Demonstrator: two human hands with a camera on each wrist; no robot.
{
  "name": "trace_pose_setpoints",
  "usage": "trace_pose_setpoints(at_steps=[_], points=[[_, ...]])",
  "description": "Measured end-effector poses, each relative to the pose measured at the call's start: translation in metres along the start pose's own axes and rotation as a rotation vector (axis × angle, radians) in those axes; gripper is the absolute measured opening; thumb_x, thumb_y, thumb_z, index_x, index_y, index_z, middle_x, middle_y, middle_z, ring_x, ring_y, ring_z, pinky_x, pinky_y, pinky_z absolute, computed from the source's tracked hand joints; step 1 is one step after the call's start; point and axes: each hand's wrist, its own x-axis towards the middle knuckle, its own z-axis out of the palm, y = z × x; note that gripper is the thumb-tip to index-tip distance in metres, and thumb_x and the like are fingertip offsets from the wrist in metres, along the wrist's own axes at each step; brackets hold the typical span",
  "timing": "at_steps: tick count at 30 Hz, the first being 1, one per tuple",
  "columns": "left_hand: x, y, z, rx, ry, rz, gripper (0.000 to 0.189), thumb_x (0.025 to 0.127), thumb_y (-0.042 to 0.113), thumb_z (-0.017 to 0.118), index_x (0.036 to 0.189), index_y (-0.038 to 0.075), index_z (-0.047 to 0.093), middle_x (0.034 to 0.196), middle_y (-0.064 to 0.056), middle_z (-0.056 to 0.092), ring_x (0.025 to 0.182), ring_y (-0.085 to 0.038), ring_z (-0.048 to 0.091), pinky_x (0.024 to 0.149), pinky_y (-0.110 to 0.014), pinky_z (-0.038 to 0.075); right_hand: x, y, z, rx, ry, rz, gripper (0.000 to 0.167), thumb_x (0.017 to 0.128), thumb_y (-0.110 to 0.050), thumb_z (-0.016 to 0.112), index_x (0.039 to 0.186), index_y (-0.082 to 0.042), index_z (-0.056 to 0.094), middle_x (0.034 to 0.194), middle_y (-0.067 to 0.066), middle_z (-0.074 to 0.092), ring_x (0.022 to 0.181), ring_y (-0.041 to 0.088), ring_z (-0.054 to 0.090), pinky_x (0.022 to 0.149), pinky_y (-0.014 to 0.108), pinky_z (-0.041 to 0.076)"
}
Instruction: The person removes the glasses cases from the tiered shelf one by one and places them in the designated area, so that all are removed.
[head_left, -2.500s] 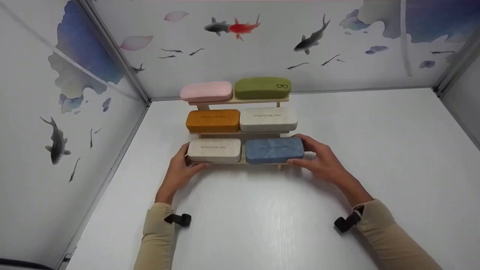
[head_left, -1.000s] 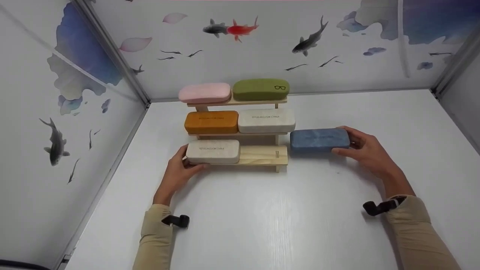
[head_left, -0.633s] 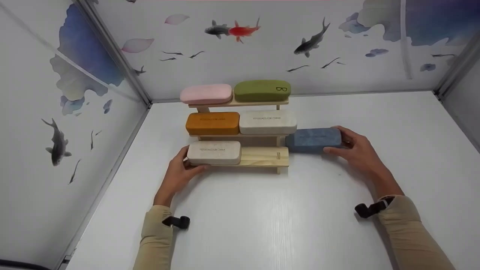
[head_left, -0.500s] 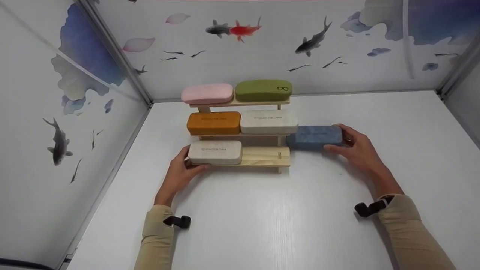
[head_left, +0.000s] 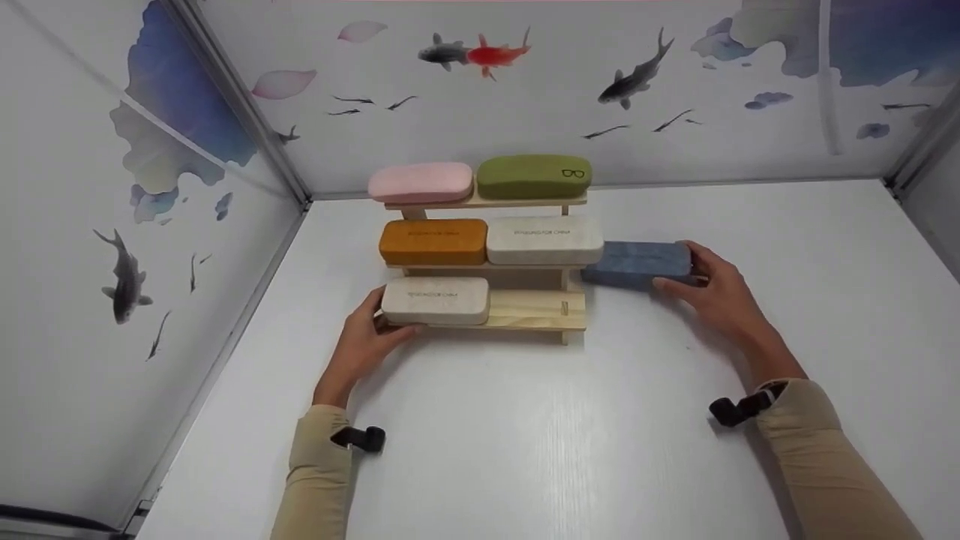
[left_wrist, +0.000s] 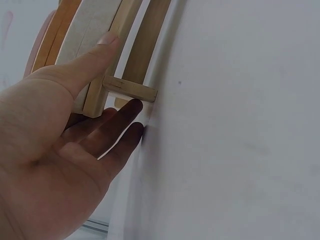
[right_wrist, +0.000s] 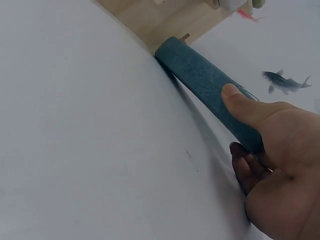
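Observation:
My right hand [head_left: 720,289] grips the right end of a blue glasses case [head_left: 645,259], thumb on its front side. The case is beside a three-step wooden display rack [head_left: 536,311], its left end partly hidden behind the middle step's white case [head_left: 545,240]. In the right wrist view the blue case [right_wrist: 205,82] slants, its far end beside the rack's wood. My left hand [head_left: 367,341] holds the left end of the bottom step, next to a cream glasses case [head_left: 435,300]. In the left wrist view the thumb lies along the board's front edge [left_wrist: 117,55], fingers underneath.
An orange glasses case [head_left: 433,242] sits left of the white one. Pink [head_left: 420,182] and green [head_left: 534,177] cases stand on the top step. The white table [head_left: 487,435] meets fish-printed walls [head_left: 525,97] at the back and left.
My right hand has taken the blue case off the bottom step to the right, then brought it slightly back left and farther away. My left hand has stayed at the rack.

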Motion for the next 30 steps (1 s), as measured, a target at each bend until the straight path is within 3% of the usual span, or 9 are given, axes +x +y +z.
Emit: trace_pose_setpoints(at_steps=[5,14,22,30], points=[[0.0,-0.001,-0.001,0.012,0.008,0.014,0.086,0.092,0.022,0.09,0.163,0.018,0.043,0.158,-0.004,0.055,0.145,-0.023,0.06,0.116,-0.032,0.054,0.005,-0.005,0.002,0.015,-0.024,0.03,0.111,0.099,-0.056,0.077,0.175,-0.011,0.009,0.175,0.025,0.031,0.158,0.043,0.037,0.128,0.065,0.033],[0.001,-0.001,0.0,0.021,0.005,0.012,0.086,0.092,0.023,0.09,0.163,0.017,0.043,0.158,-0.008,0.056,0.142,-0.027,0.062,0.114,-0.033,0.056,0.014,-0.009,0.004,-0.089,-0.022,-0.02,0.093,0.108,-0.044,0.068,0.173,-0.005,0.014,0.165,0.028,0.04,0.137,0.04,0.046,0.113,0.054,0.041],[0.002,0.001,-0.001,0.023,0.007,0.005,0.084,0.093,0.027,0.089,0.163,0.019,0.044,0.158,-0.004,0.056,0.142,-0.023,0.062,0.117,-0.036,0.054,0.023,-0.011,0.003,-0.108,-0.015,0.006,0.095,0.109,-0.043,0.064,0.174,-0.003,0.007,0.174,0.034,0.025,0.157,0.049,0.036,0.126,0.063,0.035],[0.001,-0.001,0.0,0.013,0.002,-0.01,0.085,0.093,0.028,0.089,0.163,0.021,0.043,0.158,-0.003,0.055,0.143,-0.022,0.061,0.117,-0.034,0.054,0.027,-0.012,0.008,-0.121,0.01,0.002,0.091,0.11,-0.042,0.06,0.174,-0.004,0.007,0.175,0.035,0.019,0.163,0.052,0.023,0.131,0.067,0.027]])
